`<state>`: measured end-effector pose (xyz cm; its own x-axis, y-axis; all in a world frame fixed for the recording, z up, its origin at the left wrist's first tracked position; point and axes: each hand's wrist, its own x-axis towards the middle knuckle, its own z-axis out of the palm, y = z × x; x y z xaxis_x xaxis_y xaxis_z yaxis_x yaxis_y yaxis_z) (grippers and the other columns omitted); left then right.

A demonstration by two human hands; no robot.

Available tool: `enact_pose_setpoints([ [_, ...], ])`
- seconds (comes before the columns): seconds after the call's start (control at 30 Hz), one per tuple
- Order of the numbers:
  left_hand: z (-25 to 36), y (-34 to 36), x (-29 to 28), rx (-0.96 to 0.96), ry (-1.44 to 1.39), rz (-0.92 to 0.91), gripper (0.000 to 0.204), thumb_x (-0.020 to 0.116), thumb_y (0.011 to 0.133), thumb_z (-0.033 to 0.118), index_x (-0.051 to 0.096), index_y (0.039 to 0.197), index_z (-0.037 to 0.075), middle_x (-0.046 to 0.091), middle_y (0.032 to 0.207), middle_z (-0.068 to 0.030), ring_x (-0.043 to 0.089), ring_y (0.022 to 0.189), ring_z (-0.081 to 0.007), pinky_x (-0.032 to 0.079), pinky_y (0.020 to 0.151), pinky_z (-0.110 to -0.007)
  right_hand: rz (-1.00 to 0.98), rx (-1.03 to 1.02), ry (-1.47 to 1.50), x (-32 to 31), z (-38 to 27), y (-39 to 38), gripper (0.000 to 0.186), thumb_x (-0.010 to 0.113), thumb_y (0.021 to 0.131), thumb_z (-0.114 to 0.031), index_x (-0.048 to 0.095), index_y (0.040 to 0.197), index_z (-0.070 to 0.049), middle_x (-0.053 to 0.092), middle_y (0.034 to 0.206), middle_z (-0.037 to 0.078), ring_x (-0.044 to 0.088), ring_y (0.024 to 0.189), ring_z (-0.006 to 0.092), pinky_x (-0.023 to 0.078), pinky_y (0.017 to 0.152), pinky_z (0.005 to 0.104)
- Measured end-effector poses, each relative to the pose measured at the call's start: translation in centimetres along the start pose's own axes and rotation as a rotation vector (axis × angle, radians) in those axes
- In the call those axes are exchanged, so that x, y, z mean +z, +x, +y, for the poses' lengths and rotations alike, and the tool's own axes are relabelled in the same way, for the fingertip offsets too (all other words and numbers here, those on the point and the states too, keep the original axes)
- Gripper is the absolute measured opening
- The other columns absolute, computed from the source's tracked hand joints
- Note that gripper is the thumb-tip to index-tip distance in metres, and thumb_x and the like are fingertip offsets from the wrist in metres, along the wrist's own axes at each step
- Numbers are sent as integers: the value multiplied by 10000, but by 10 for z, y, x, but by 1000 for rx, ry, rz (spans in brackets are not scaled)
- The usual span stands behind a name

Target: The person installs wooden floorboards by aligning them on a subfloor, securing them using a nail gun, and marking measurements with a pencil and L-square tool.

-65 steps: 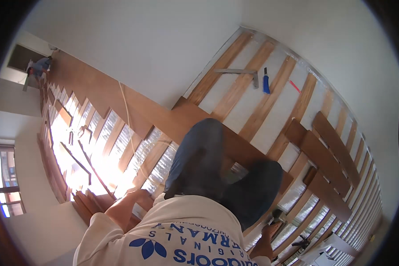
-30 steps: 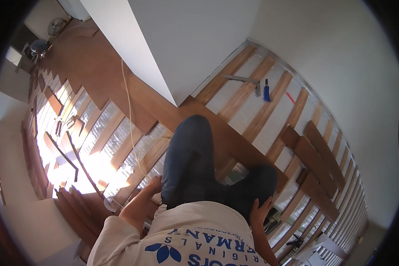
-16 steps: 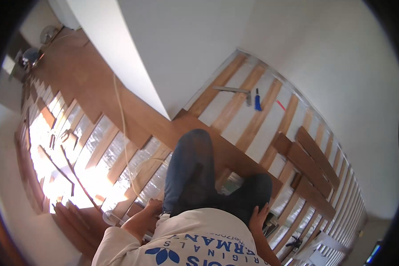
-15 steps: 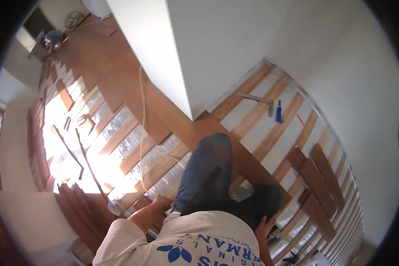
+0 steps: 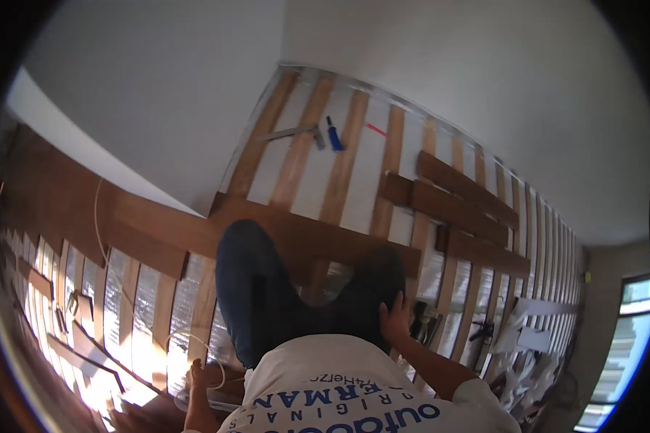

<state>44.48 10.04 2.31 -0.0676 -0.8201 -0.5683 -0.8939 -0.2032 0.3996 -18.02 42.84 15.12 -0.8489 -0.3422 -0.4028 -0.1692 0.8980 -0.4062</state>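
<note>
I kneel on a long brown floor plank (image 5: 315, 229) laid across pale wooden battens (image 5: 303, 155). My right hand (image 5: 395, 320) rests on my right thigh with its fingers apart, beside a dark metal object (image 5: 427, 326). My left hand (image 5: 196, 375) is low at the left, beside my body and next to a pale cord (image 5: 221, 369); its fingers are too small and shadowed to read. Ahead lie a metal square (image 5: 289, 132), a blue-handled tool (image 5: 334, 138) and a thin red object (image 5: 375, 129).
Loose planks (image 5: 461, 213) lie on the battens at right, with white scraps (image 5: 534, 339) beyond. At left are laid flooring (image 5: 50, 180), sunlit battens over foil (image 5: 130, 289) and more cord. Walls (image 5: 144, 101) border the floor ahead; a window (image 5: 625, 353) is at right.
My view has swung right, bringing the right window in. My right hand has left the dark object and moved up onto my thigh. The co-worker at far left has gone out of clear view.
</note>
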Motion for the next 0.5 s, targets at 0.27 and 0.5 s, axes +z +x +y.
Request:
enact_pose_setpoints([
  [0.27,141,20,112,373,339,-496,440,695,958,155,651,1364,-10,737,1283,-192,712,1172,-326,552,1037,-416,222,154,6,-14,39,-37,820,586,1065,-499,299,1672,-29,289,1670,392,358,1494,587,335,1223,650],
  [0.5,186,74,64,496,185,-405,415,683,972,137,654,1359,-9,748,1249,-174,728,1125,-307,562,1007,-393,257,127,69,-4,33,-34,711,558,1082,-463,357,1668,-114,331,1667,357,367,1495,580,349,1196,675],
])
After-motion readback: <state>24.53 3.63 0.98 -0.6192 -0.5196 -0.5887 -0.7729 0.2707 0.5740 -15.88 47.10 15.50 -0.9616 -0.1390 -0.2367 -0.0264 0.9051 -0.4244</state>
